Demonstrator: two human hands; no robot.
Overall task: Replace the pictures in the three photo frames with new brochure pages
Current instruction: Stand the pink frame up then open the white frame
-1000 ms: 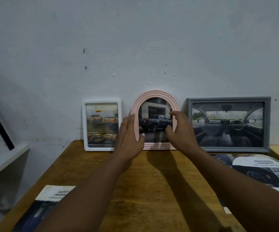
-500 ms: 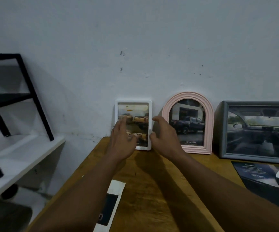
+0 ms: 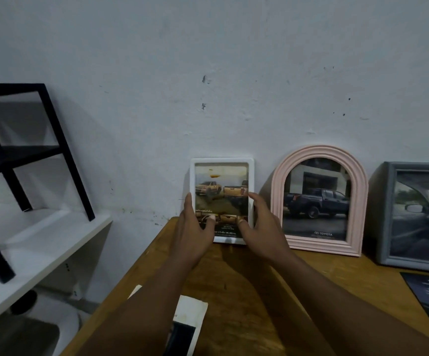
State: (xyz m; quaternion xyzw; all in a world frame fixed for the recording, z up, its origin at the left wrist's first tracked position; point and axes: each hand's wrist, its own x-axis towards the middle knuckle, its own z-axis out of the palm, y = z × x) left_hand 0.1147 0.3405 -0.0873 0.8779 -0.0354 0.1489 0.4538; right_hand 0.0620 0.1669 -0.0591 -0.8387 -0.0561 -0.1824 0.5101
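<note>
Both hands are on the white photo frame [image 3: 221, 162]. The left hand [image 3: 193, 235] grips its left edge and the right hand [image 3: 262, 227] its right edge, with the thumbs pressed on the front. It stands at the desk's [image 3: 247, 291] back left corner against the wall, just beside the pink arched frame [image 3: 317, 201]. The grey frame [image 3: 419, 214] stands further right. A brochure page [image 3: 186, 319] lies near the front edge.
</note>
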